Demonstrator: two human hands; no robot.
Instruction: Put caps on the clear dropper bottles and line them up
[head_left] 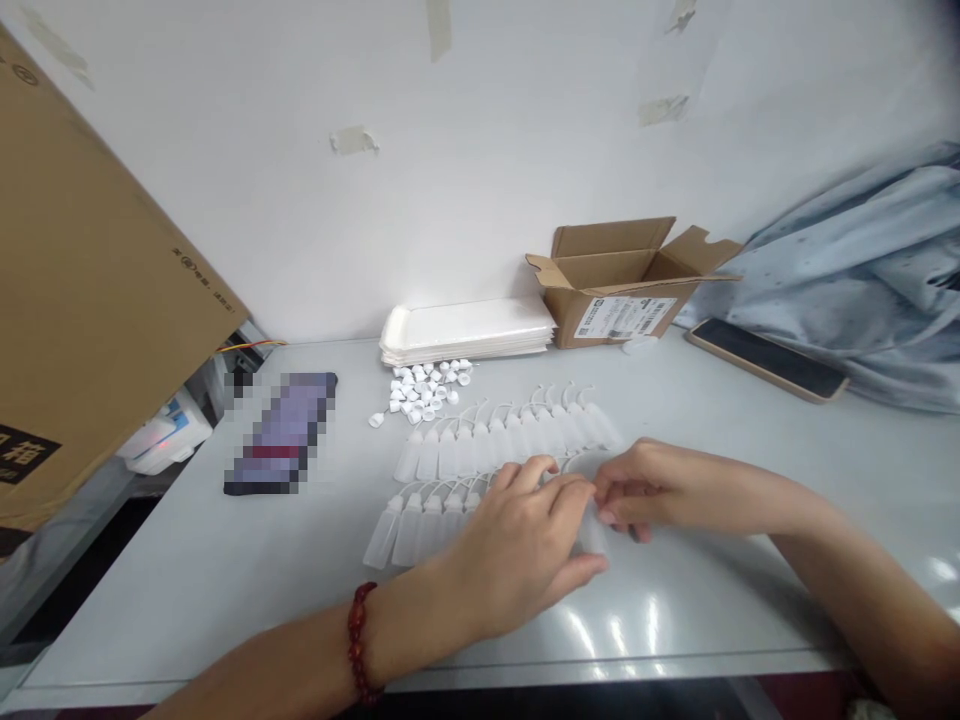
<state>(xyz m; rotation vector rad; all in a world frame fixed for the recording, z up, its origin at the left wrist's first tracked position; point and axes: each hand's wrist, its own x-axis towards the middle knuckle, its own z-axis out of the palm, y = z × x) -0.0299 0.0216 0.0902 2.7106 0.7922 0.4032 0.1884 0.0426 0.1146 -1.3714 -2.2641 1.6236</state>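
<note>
A small translucent bottle (592, 537) is seen between the two hands at the right end of the near row of bottles (409, 530), partly hidden by fingers. By the left hand (529, 540), wrist ringed with a red bead bracelet (361, 640), the near row is overreached; its fingers are bent and its thumb is held apart. By the right hand (637, 490), fingers are curled inward close to the left fingertips. Whether the bottle is gripped by either hand cannot be told.

The step in hand is judged to be the handling of this single bottle at the row's end. For the next move, a light touch is probably called for, so that neighbouring bottles and their thin curved strands are not disturbed.

Beyond the near row, a far row of bottles (510, 445) is laid side by side, strands pointed away. Farther still, a loose heap of white caps (424, 388) is found in front of a stack of white packets (472, 330). To the right of the stack, an open cardboard box (637, 300) is set against the wall (465, 200). The grey table (712, 610) is flanked at far right by a phone (769, 360) and bluish cloth (862, 270).
</note>
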